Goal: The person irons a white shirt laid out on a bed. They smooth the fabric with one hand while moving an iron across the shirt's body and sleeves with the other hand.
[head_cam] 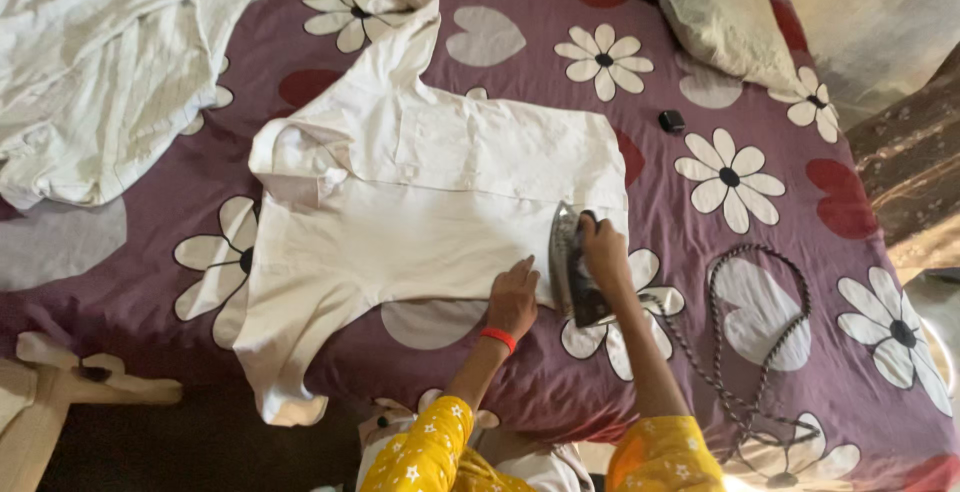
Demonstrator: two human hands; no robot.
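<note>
Now right hand (603, 248) grips iron (570, 267) on white shirt (420, 202).

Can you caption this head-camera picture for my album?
Right hand presses an iron on a white shirt; left hand flattens it.

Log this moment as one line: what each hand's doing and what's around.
left hand: flat on white shirt | right hand: gripping iron at shirt edge | cord right | floral sheet beneath

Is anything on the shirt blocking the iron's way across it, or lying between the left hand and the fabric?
Nothing visible. The right hand grips the iron at the white shirt's right edge; the left hand lies flat on the hem beside it. The fabric beyond is bare.
</note>
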